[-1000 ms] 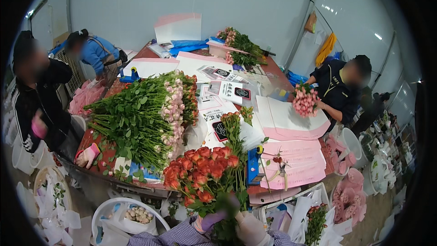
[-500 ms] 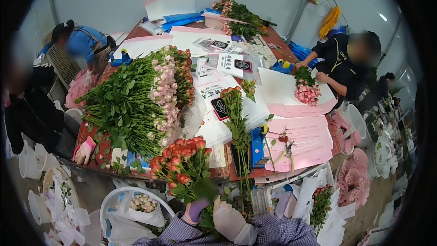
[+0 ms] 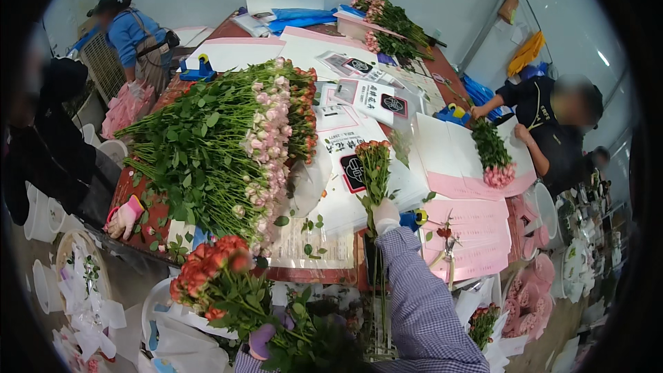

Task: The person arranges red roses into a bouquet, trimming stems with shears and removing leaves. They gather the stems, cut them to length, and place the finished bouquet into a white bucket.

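Over the table (image 3: 324, 273), right hand (image 3: 385, 215) holds rose stem (image 3: 373, 173) upright.

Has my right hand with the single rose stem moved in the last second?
Yes. The right hand has gone from low beside the red bunch up and forward over the table edge, lifting the stem above the white sheets.

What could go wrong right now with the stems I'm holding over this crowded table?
The right hand holds a thin bunch of orange-pink roses upright by the stems; the heads could droop or brush the paper sheets. The left hand grips a red-orange rose bouquet low beside the table edge, so blooms may knock against it. Scissors lie close to the right sleeve.
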{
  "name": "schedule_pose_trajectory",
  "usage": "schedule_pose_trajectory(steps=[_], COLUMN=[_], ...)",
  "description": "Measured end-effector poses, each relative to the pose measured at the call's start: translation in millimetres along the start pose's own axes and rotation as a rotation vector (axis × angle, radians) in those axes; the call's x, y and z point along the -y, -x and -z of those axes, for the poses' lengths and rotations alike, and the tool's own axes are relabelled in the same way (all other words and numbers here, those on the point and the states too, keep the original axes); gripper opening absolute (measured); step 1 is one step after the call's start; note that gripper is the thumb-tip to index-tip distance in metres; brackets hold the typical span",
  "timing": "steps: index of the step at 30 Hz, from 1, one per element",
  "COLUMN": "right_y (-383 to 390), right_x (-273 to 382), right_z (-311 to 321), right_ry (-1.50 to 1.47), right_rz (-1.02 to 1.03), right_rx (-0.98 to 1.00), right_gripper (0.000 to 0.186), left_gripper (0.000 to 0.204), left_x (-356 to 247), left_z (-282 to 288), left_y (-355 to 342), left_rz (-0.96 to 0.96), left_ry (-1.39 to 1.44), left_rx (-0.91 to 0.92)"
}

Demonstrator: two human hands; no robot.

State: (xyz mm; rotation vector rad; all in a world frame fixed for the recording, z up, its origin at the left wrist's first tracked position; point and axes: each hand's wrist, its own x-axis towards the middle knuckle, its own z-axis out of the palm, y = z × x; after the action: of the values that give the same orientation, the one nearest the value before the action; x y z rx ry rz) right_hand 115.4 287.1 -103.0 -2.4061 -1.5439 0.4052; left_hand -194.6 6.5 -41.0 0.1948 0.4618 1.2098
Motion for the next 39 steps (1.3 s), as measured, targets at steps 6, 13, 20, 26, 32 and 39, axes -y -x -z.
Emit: schedule_pose_trajectory(steps=[6, 13, 20, 26, 32, 39], right_y=[-12, 35, 198, 261, 289, 323], right_x=[13, 59, -19, -100, -131, -147], right_z=[-13, 138, 204, 172, 172, 257], right_ry=[-0.132, -0.843, -1.054, -1.213, -1.218, -0.472], right_rz=[0.007, 0.113, -0.017, 0.042, 0.027, -0.018], right_rx=[-0.03, 0.138, 0.415, 0.255, 0.172, -0.185], right_gripper=[0.022, 0.021, 0.032, 0.033, 0.028, 0.022], left_gripper=[0.023, 0.018, 0.031, 0.028, 0.013, 0.031], left_x=[-20, -22, -8, 10, 33, 50], left_z=[-14, -1, -12, -44, -73, -57], left_y=[3, -22, -47, -56, -69, -60], left_rz=[-0.253, -0.245, -0.14, -0.196, -0.451, -0.296], left_ry=[-0.162, -0.038, -0.151, -0.459, -0.624, -0.398], left_rx=[-0.02, 0.111, 0.296, 0.507, 0.961, 0.822])
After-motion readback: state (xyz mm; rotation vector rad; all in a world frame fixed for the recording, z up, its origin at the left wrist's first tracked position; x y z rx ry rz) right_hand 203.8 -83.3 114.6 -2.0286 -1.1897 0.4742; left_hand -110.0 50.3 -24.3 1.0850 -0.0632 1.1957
